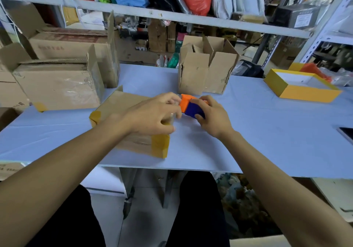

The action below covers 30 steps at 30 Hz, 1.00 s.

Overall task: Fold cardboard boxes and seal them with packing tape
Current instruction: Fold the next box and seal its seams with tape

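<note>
A person works over a flattened cardboard box (131,124) lying near the table's (267,132) front edge, its long axis running from the near edge back toward the left. The right hand (212,116) grips an orange-and-blue tape dispenser (191,106) just past the box's far right corner, seemingly to steady it. The left hand (154,113), fingers curled, appears to pinch the tape's end, probably to draw out a strip.

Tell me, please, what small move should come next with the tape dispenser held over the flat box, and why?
Probably pull the tape end out and lay it on the box. The right hand grips the orange-and-blue dispenser, the left hand appears to pinch at its front, blurred, and both sit just above the box.
</note>
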### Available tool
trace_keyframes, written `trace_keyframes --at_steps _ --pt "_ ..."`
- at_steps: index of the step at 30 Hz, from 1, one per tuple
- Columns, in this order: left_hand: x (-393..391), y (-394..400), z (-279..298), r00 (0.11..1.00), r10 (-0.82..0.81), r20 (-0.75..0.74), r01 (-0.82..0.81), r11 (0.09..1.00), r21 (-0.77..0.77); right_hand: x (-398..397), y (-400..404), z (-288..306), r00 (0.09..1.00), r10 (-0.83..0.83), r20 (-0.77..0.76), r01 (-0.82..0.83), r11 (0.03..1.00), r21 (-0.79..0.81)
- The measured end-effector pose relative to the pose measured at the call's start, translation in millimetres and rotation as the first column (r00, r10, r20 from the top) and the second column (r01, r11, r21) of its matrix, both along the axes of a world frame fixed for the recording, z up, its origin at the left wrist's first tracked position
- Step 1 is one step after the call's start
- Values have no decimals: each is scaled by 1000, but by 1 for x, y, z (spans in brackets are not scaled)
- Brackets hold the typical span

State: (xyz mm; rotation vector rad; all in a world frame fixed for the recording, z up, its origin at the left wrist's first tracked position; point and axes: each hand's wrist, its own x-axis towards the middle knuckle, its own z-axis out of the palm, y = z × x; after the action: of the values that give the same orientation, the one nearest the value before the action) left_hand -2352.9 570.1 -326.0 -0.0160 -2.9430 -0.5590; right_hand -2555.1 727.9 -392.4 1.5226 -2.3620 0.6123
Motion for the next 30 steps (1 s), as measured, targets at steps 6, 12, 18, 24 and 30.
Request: trace_keyframes --at_steps 6,12,18,24,30 --pt "4 3 -7 964 252 -81 -264 926 -270 14 -9 -7 999 -34 -26 35 998 48" --pt "9 3 -7 977 190 -93 -202 969 -145 43 -20 33 904 243 353 -131 941 -313" --pt "45 -23 -4 986 137 -94 -138 990 -1 75 -33 30 863 379 333 -306 918 -252" --pt "78 -56 -39 938 259 -232 -248 966 75 109 -54 5 920 299 253 -203 917 -344" --pt "73 -54 -57 841 331 -428 -304 943 133 125 -75 -12 985 122 121 -50 876 -480"
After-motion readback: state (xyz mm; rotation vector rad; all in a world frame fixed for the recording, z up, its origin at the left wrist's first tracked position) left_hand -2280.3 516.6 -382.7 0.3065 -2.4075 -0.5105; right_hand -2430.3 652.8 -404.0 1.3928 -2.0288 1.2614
